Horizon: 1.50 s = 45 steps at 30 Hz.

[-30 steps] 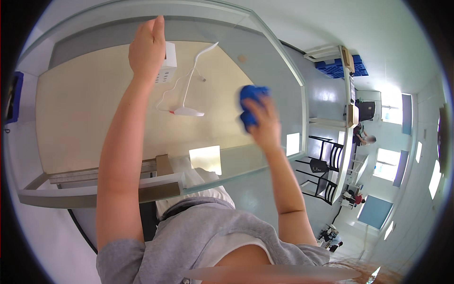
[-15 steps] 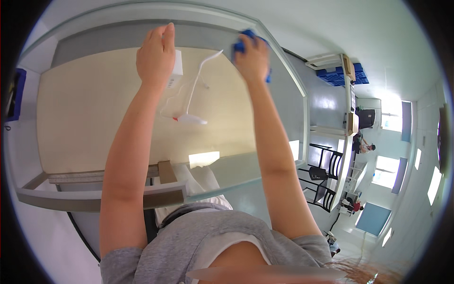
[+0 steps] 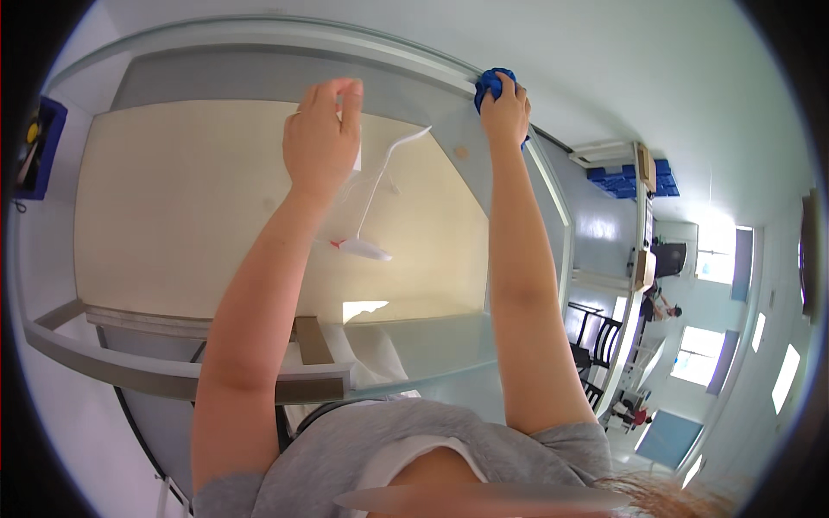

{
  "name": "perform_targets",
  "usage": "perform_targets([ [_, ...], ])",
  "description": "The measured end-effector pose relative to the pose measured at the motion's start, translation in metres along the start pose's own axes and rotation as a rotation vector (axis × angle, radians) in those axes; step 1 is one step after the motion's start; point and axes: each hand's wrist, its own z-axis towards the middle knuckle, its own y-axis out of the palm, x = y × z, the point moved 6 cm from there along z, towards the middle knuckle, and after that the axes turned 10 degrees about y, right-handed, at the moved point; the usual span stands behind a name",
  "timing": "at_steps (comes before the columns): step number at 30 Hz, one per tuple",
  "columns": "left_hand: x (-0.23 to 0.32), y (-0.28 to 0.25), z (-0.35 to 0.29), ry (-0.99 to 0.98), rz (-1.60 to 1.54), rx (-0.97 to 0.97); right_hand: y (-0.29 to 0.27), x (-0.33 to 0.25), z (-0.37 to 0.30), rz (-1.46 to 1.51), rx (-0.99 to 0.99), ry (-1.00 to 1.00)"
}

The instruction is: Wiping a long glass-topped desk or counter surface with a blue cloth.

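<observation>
My right hand (image 3: 506,112) is closed around a crumpled blue cloth (image 3: 489,86), pressing it onto the pale raised rim (image 3: 449,73) at the far right corner of the table. My left hand (image 3: 321,142) is over the tabletop, back of the hand up, fingers a little bent and thumb apart; nothing shows in it. A white box-like thing (image 3: 357,158) peeks out beside that hand, mostly hidden by it. Nearer to me lies a white elongated thing (image 3: 364,250) with a red end, and a thin white cord (image 3: 373,194) runs from it to a white strip.
The table has a cream surface (image 3: 173,216) bordered by grey panels (image 3: 224,73). A blue bin (image 3: 43,151) holds things at the far left. On the right are black chairs (image 3: 598,341), a blue pallet-like crate (image 3: 626,180) and people farther off.
My right hand has moved with the blue cloth from the grey side panel to the corner rim. The left hand has shifted slightly right and nearer; the view has shifted too.
</observation>
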Motion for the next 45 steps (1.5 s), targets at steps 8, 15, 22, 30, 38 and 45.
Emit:
perform_targets([
  [8,-0.007,-0.007,-0.001,-0.003,0.021,0.147,0.013,-0.173,-0.104,0.35,-0.174,-0.576],
  [15,-0.01,-0.011,-0.001,-0.074,-0.023,0.087,-0.01,-0.068,-0.068,0.217,-0.092,-0.363],
  [22,-0.001,-0.003,0.0,-0.048,-0.037,0.067,-0.04,0.084,-0.039,-0.057,0.043,0.151],
  [30,-0.018,-0.005,0.007,-0.044,-0.069,0.154,-0.045,-0.09,-0.172,0.24,-0.244,-0.503],
  [38,-0.048,-0.013,0.021,-0.258,-0.548,0.168,-0.148,-0.026,-0.327,0.323,-0.541,-0.73],
  [45,-0.085,-0.02,0.03,0.058,-0.462,0.204,-0.174,0.189,-0.26,0.025,-0.101,-0.003],
])
